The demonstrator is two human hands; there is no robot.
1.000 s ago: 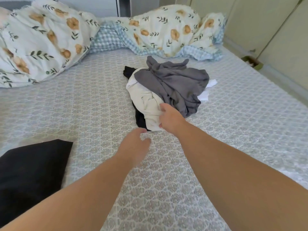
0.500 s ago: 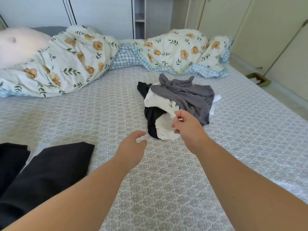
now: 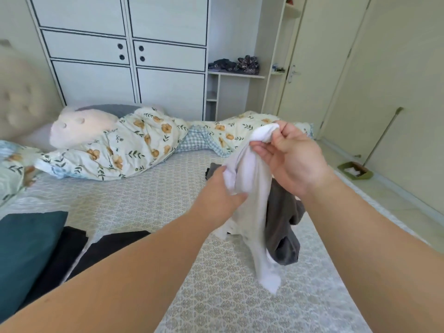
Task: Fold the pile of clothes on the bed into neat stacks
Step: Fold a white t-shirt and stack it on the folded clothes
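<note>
A: While the white garment (image 3: 252, 207) is held up over the bed (image 3: 144, 200), what is gripped where?

B: Top end is pinched by the right hand (image 3: 288, 159), thumb and fingers clamped on a bunched bit of cloth. Lower down, a fold is clutched by the left hand (image 3: 221, 195), fingers curled round it. The rest hangs limp, tail end near the sheet.

A: And the pile?

B: Grey garment (image 3: 283, 224) is seen right behind the white one, partly hidden by it; something dark (image 3: 211, 170) is glimpsed at the far edge. Dark folded items (image 3: 72, 248) and a teal one (image 3: 26, 248) are laid at the left.

A: Handling?

B: Judged light, thin, very soft; no shape is kept, so it sags and twists. Not fragile, not slippery. It should probably be taken at two corners of one edge, shoulders or hem, and shaken flat. Which edge is held now cannot be told.

A: Risk?

B: Grey piece could be dragged along if snagged.
</note>
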